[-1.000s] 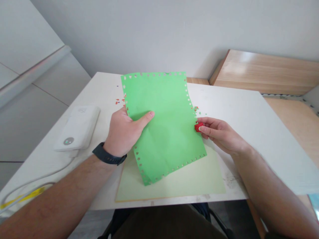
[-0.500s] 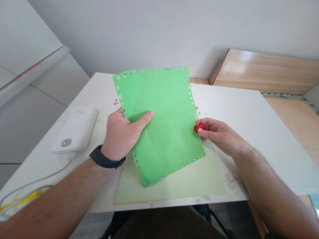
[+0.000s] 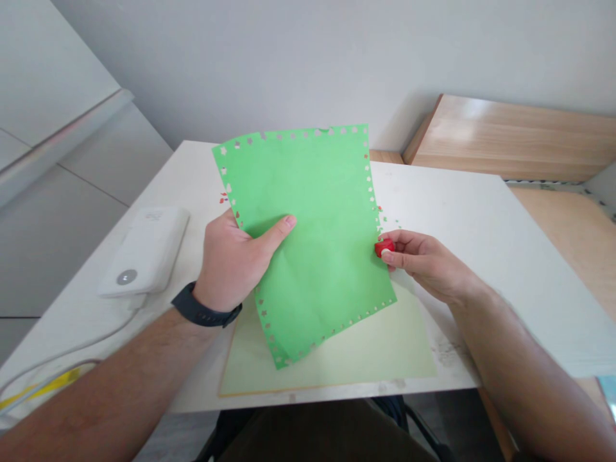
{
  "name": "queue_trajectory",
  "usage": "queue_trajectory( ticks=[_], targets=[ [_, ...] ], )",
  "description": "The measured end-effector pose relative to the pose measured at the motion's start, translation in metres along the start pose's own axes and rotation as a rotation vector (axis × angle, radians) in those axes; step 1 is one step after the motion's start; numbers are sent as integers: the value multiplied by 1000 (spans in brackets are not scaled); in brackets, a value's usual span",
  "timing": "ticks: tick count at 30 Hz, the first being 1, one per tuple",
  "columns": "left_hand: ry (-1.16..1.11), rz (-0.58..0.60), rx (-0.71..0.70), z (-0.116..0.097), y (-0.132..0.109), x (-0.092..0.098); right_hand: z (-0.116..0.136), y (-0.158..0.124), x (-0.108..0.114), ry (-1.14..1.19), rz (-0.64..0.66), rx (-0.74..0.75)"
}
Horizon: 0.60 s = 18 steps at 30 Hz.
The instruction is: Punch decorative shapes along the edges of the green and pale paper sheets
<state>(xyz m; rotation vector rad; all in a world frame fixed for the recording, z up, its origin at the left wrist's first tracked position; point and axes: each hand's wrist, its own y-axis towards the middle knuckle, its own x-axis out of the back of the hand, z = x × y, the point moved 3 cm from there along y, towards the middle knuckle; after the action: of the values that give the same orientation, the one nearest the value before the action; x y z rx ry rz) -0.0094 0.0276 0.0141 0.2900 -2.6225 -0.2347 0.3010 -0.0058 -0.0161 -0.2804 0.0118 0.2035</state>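
My left hand [image 3: 235,260] grips a green paper sheet [image 3: 317,218] by its left edge, thumb on top, and lifts it off the table. Small star-shaped holes run along the sheet's edges. My right hand [image 3: 426,268] pinches a small red craft punch [image 3: 385,248] between thumb and fingers, right against the sheet's right edge. Whether the paper sits inside the punch is hidden. A pale green sheet [image 3: 370,346] lies flat under the raised paper, with tiny paper bits [image 3: 382,218] scattered near the right edge.
A white power bank [image 3: 144,251] lies left of my left hand on the white table [image 3: 457,218], its cable [image 3: 62,346] trailing toward the front left. Several red paper bits [image 3: 224,198] lie left of the sheet. Wooden panels [image 3: 510,138] stand beyond the table's right side.
The green sheet has swung up and its top corner has shifted left, so it stands more upright. Both hands and the punch have stayed nearly in place.
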Motion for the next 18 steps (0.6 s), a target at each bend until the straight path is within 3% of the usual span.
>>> queue_trajectory(
  ticks=[18],
  targets=[
    [4,-36,-64,3,1,-2,1,0,0,21,4,-44]
  ],
)
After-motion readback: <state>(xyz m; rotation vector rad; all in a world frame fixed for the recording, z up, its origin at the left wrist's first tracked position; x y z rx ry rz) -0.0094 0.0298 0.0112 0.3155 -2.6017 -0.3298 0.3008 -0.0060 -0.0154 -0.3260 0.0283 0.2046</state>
